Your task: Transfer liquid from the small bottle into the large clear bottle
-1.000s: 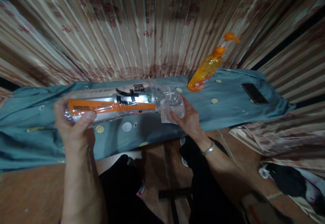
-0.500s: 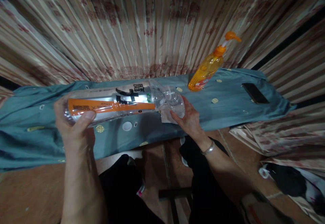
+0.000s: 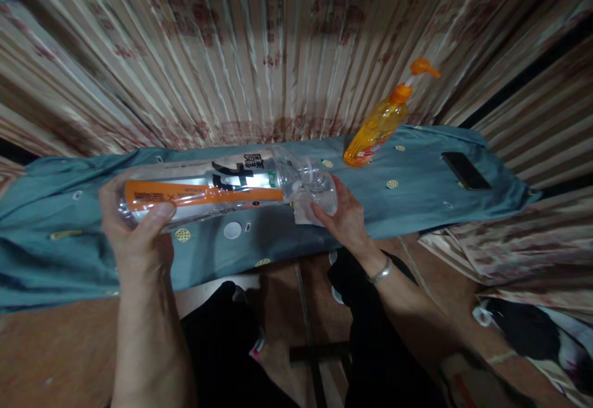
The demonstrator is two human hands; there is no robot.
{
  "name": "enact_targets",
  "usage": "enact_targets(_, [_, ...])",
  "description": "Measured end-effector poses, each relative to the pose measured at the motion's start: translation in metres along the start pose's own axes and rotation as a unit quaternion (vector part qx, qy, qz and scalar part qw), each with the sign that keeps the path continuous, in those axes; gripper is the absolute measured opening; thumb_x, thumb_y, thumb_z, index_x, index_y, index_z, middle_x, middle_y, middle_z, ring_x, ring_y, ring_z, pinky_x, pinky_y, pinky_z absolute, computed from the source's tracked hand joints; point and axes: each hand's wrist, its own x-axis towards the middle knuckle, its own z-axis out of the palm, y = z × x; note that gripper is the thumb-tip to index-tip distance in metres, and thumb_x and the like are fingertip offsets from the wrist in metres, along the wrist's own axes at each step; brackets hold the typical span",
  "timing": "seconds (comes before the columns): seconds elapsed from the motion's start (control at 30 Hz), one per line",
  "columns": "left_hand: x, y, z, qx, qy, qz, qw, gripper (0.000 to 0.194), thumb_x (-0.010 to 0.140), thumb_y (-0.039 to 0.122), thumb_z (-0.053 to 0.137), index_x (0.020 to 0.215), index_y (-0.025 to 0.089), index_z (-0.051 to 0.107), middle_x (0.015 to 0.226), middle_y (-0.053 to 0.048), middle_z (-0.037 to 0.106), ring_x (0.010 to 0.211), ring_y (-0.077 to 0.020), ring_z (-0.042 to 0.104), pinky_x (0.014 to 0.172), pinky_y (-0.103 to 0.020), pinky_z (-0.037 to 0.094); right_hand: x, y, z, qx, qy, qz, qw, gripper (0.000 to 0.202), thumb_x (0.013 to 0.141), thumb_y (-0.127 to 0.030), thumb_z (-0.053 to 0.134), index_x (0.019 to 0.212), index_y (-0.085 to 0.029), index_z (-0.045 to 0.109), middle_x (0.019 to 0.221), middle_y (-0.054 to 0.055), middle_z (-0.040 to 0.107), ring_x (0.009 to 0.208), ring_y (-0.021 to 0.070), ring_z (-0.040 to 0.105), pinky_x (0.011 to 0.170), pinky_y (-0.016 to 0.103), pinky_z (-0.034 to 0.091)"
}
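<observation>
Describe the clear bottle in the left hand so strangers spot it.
Look over the long teal cloth to the left hand. Gripped there by its base is a clear plastic bottle, nearly sideways. Its orange label stripe and lack of pump distinguish it from the amber plastic pump bottle.

The large bottle point(image 3: 204, 192) is clear glossy plastic, the cover point(image 3: 417, 195) matt cloth (softly creased).

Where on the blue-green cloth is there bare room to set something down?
The blue-green cloth is free between the orange pump bottle and the dark phone, and left of the left hand, though rumpled there. Its middle is crowded, with the clear bottle, the right hand, a clear cup-like piece and a white disc close together.
</observation>
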Motion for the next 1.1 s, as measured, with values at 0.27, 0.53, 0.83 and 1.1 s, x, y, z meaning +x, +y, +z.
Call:
enact_targets(0.27, [0.0006, -0.0001, -0.0007, -0.002, -0.006, 0.000, 1.000, 0.069, 0.034, 0.043, 0.098, 0.095, 0.025, 0.072, 0.094, 0.001, 0.067, 0.084, -0.0196, 0.061, 0.105, -0.052, 0.050, -0.0001, -0.0001, -0.0001, 0.005, -0.013, 0.015, 1.000, 0.075, 0.096, -0.058, 0.063, 0.155, -0.016, 0.042, 0.137, 0.020, 0.072, 0.121, 0.0344, 0.073, 0.104, 0.054, 0.061])
enact_targets(0.53, [0.0001, 0.0005, 0.0009, 0.041, -0.018, 0.017, 0.999, 0.068, 0.037, 0.055, 0.095, 0.093, 0.026, 0.067, 0.093, 0.001, 0.064, 0.081, -0.0205, 0.061, 0.105, -0.056, 0.050, 0.0002, -0.0002, -0.0008, 0.002, -0.014, 0.020, 1.000, 0.074, 0.095, -0.058, 0.064, 0.153, -0.015, 0.045, 0.136, 0.021, 0.073, 0.122, 0.0341, 0.073, 0.105, 0.052, 0.060])
enact_targets(0.83, [-0.0007, -0.0030, -0.0013, 0.043, -0.010, 0.022, 0.999, 0.065, 0.042, 0.050, 0.094, 0.097, 0.026, 0.069, 0.094, 0.000, 0.066, 0.084, -0.0226, 0.063, 0.100, -0.053, 0.052, -0.0001, 0.0010, 0.0000, -0.005, -0.015, 0.029, 0.999, 0.075, 0.094, -0.057, 0.066, 0.154, -0.016, 0.044, 0.139, 0.021, 0.071, 0.124, 0.0355, 0.072, 0.106, 0.053, 0.060])
enact_targets(1.1, [-0.0001, -0.0034, -0.0013, 0.026, -0.008, 0.017, 0.999, 0.070, 0.038, 0.044, 0.094, 0.101, 0.024, 0.070, 0.093, 0.001, 0.064, 0.083, -0.0206, 0.062, 0.100, -0.051, 0.051, 0.0004, 0.0002, 0.0010, -0.005, 0.009, 0.008, 1.000, 0.074, 0.095, -0.058, 0.065, 0.150, -0.012, 0.048, 0.135, 0.022, 0.074, 0.119, 0.0352, 0.075, 0.102, 0.053, 0.063])
